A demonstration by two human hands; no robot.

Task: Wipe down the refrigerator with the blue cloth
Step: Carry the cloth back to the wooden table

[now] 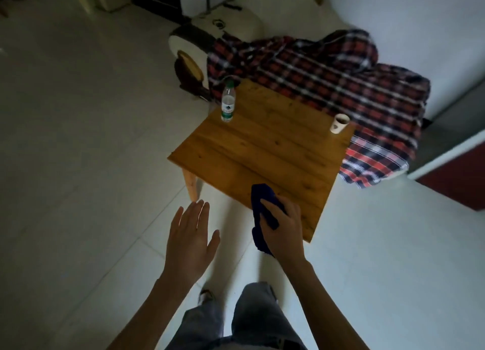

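Observation:
My right hand (283, 229) grips the dark blue cloth (262, 196) at the near corner of a low wooden table (262, 150). Part of the cloth lies on the tabletop and part hangs off the near edge below my hand. My left hand (190, 240) hovers over the floor left of the table, palm down with fingers straight, holding nothing. The refrigerator cannot be made out for certain in this view.
A clear water bottle (227, 103) stands at the table's far left corner and a paper cup (339, 123) at its far right. A plaid blanket (341, 87) covers a seat behind the table beside a large white plush (246, 21). Pale floor tiles (78, 139) spread to the left.

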